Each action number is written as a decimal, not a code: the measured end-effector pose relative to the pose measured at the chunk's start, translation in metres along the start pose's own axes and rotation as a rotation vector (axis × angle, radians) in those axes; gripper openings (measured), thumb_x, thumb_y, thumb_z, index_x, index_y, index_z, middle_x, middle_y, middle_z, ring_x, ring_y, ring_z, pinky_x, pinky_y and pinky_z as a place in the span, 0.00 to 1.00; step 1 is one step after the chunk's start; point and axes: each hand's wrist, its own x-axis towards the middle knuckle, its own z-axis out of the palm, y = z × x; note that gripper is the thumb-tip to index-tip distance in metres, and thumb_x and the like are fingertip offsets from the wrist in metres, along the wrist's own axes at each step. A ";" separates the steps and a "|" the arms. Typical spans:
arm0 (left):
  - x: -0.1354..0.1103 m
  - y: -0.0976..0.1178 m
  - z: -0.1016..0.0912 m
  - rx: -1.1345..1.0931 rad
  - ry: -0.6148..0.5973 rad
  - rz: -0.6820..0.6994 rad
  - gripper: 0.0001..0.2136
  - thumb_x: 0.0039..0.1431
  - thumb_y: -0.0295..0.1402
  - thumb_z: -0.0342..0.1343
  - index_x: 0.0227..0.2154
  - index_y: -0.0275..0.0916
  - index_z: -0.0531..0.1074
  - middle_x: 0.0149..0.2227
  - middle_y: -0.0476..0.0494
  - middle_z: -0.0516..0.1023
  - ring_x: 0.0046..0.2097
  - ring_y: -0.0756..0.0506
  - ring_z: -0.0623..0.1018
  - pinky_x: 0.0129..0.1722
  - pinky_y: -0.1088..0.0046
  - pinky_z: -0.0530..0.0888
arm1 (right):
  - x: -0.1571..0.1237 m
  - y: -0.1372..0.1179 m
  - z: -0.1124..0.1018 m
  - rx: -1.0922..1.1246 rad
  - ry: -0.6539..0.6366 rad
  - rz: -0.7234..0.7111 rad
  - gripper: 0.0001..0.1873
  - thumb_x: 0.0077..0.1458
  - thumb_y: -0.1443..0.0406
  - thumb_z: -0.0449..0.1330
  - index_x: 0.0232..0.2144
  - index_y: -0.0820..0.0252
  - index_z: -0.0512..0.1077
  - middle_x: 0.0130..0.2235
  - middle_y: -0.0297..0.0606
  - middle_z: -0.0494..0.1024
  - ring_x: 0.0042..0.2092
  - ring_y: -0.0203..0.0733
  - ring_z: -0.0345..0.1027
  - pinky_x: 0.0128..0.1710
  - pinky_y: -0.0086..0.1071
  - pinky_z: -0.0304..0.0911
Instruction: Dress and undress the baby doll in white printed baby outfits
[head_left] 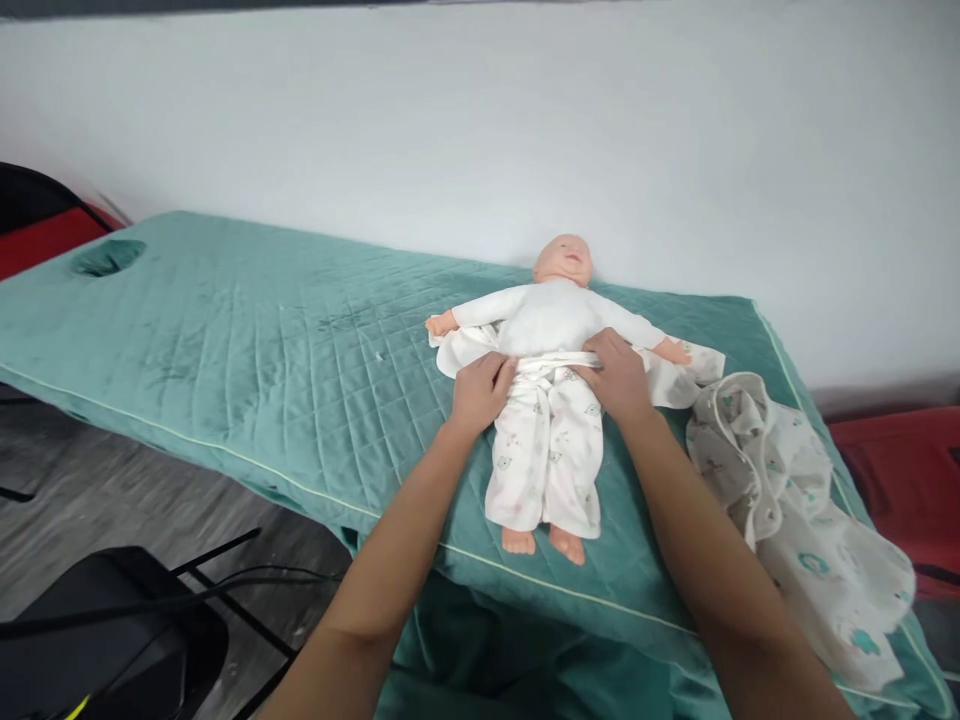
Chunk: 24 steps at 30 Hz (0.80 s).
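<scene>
A baby doll [555, 315] with a white cloth torso lies on its back, arms spread and feet toward me. White patterned pants [544, 450] cover its legs up to the waist. My left hand [480, 392] pinches the waistband at one side. At the other side my right hand [616, 375] has its fingers closed on the same waistband. Beneath the doll's back and arms a white patterned garment [679, 378] is spread out.
A green quilted massage bed [300, 340] with a face hole [109, 257] stands against a white wall. Crumpled patterned baby cloths [802, 510] lie at its right end. Black chairs [112, 630] stand at the lower left, and a red chair [904, 480] is at the right.
</scene>
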 end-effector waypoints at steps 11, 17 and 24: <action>-0.002 -0.009 0.000 0.179 -0.021 0.072 0.13 0.64 0.46 0.56 0.37 0.40 0.72 0.35 0.45 0.78 0.42 0.42 0.76 0.50 0.61 0.64 | -0.042 -0.023 -0.017 -0.099 0.041 0.086 0.15 0.64 0.52 0.56 0.34 0.56 0.72 0.35 0.40 0.75 0.38 0.46 0.70 0.36 0.35 0.62; -0.002 -0.008 0.003 0.227 -0.026 0.059 0.12 0.66 0.45 0.55 0.38 0.41 0.72 0.37 0.43 0.79 0.43 0.41 0.76 0.49 0.61 0.64 | -0.051 -0.040 -0.022 0.061 0.005 0.367 0.18 0.59 0.48 0.61 0.31 0.55 0.69 0.32 0.36 0.73 0.36 0.44 0.67 0.37 0.35 0.60; -0.002 -0.002 0.004 -0.052 -0.017 -0.048 0.11 0.67 0.44 0.54 0.37 0.41 0.70 0.36 0.46 0.76 0.39 0.45 0.75 0.40 0.68 0.68 | -0.043 -0.023 -0.028 0.445 -0.110 0.561 0.18 0.54 0.48 0.62 0.29 0.56 0.68 0.31 0.31 0.70 0.36 0.41 0.63 0.40 0.35 0.58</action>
